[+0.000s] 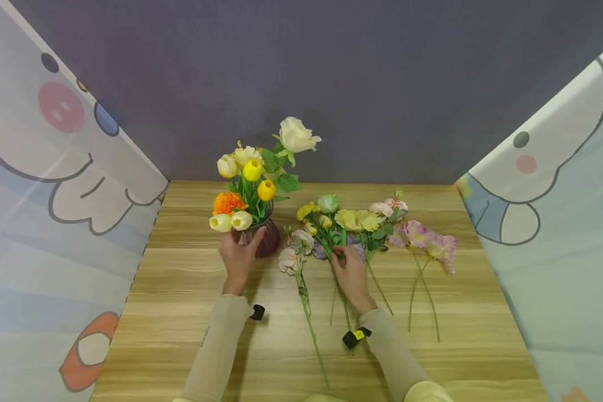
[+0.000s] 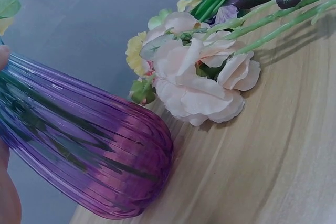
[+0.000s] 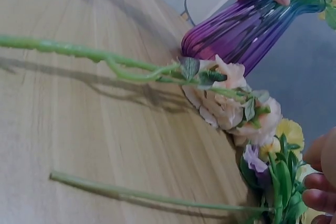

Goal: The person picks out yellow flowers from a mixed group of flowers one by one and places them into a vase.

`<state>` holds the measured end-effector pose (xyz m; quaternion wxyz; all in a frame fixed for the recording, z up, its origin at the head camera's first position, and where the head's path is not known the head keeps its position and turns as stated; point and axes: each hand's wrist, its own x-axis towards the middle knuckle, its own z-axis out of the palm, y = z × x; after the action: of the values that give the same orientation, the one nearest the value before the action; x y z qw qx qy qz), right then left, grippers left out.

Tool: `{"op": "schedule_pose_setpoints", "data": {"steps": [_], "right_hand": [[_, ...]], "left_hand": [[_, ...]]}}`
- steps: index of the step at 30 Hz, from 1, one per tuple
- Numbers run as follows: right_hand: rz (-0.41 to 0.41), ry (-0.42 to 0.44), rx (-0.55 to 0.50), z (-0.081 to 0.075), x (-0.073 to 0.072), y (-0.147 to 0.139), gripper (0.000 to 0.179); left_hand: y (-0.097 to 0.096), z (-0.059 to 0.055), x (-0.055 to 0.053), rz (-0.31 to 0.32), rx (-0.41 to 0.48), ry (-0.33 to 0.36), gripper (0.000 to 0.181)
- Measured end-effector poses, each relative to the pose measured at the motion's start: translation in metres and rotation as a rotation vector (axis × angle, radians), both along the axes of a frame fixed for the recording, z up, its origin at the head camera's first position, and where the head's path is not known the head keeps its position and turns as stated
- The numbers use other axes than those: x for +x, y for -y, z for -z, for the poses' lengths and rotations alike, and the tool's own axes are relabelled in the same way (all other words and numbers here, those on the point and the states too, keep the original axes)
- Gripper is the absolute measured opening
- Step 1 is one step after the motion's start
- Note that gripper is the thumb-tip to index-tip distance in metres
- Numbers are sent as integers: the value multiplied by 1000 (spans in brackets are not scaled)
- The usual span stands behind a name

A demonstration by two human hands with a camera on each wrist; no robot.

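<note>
Purple glass vase [image 1: 267,243] stands on the desk [image 1: 171,312], its neck gripped by the left hand [image 1: 238,254]. To its right, green stems [image 1: 324,245] meet the fingertips of the right hand [image 1: 352,273], the nearer one; whether it pinches them cannot be told. Their length slants from yellow blooms [image 1: 307,210], farther off, back toward that wrist.

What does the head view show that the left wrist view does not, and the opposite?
Only the head view: the ruffled orange flower, the large white rose and the bare right hand.
Only the left wrist view: dark green stems clearly visible inside the ribbed purple glass vase.
Both: that vase, pale pink layered flowers and the bare left hand.
</note>
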<state>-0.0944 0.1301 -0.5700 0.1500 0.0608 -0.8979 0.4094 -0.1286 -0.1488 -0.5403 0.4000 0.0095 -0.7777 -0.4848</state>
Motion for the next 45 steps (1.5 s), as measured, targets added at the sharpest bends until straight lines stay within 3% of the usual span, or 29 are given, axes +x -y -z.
{"op": "schedule_pose_setpoints", "data": {"steps": [13,25,37,45], "right_hand": [[-10,58,51,7,0,-7,18],[-19,158,79,3,-5,-4,19],[-43,185,-36,1,-6,-5,32],[-46,82,-144,-26,-9,-1,25]], "left_hand": [[0,0,2,12,-5,7,64],[0,0,0,-9,-4,20,61],[0,2,2,-26,-20,22,62],[0,3,1,-7,1,19,62]]}}
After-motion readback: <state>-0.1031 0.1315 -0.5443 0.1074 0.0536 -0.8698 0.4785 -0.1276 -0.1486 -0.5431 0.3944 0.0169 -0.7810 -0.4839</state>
